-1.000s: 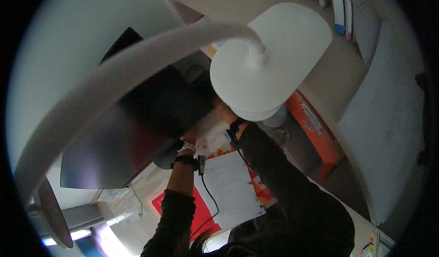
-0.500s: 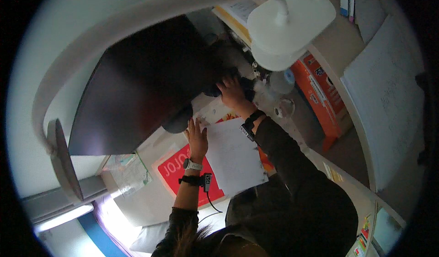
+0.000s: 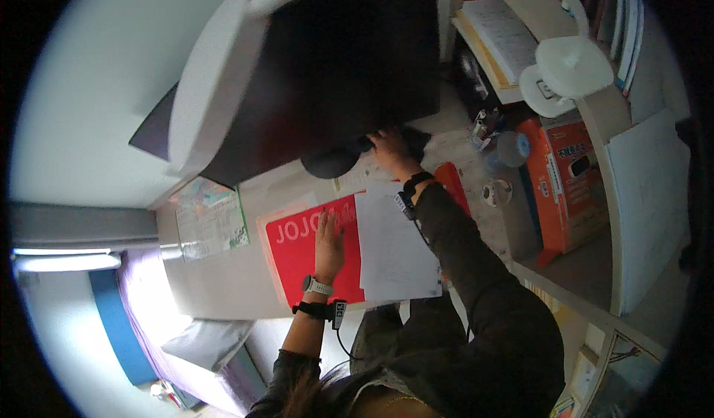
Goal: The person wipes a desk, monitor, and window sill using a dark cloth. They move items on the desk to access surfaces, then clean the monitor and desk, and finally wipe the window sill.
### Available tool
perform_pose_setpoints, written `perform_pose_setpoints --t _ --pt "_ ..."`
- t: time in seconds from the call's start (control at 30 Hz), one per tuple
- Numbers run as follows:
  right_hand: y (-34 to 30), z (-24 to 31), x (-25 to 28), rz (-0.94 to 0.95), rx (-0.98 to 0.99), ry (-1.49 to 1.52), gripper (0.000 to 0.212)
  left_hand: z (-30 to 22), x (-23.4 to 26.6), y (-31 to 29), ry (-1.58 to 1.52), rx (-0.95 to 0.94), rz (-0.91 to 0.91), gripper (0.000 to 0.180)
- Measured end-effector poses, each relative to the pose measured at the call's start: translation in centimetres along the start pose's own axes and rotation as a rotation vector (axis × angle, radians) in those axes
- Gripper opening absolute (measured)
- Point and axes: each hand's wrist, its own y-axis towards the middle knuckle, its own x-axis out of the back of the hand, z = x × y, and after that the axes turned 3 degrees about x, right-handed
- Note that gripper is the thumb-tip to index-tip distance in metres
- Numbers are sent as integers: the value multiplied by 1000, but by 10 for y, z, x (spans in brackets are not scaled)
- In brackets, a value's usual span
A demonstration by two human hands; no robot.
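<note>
My left hand [image 3: 329, 248] lies with its fingers stretched out on a red mat [image 3: 297, 251] with pale lettering, just left of a stack of white paper [image 3: 398, 258]. The paper lies over the mat, with faint lines on its top sheet. My right hand [image 3: 392, 154] reaches past the far edge of the paper to the foot of a large black monitor [image 3: 349, 61]. Its fingers are bent at a small dark thing [image 3: 365, 143], too dim to name. Right of that hand sits another dark shape [image 3: 416, 143].
A white lamp arm [image 3: 216, 83] crosses before the monitor. On the right are an orange box [image 3: 569, 187], a clear bottle with a blue cap [image 3: 509, 150], a tape roll [image 3: 497, 193] and a white lamp-like device [image 3: 573, 68]. A clear sheet [image 3: 212, 221] lies at the left.
My view has shifted, so the desk shows more fully. My left hand has moved off the paper's edge onto the red mat. My right hand stays by the monitor's foot.
</note>
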Motion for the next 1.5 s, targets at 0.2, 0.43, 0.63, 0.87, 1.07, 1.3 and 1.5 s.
perform_pose_setpoints --t 0.2,0.43,0.63,0.87,1.07,1.3,1.5 --pt "-23 10 12 144 95 -142 45 18 38 -64 -67 196 -69 42" --pt "-8 66 16 453 171 83 37 55 42 -121 -219 405 -232 35" --pt "4 144 39 491 -8 631 39 73 56 -99 -651 482 -298 34" --pt "28 277 90 575 -747 1678 35 78 156 -40 -1290 268 -211 42" --pt "3 377 79 549 -924 1638 39 78 200 -34 -1903 373 2 50" --pt "-20 423 21 567 -1126 1650 37 105 224 -78 -2009 345 -189 41" --pt "-39 409 0 356 -1016 1507 28 119 237 -93 -1908 427 -374 26"
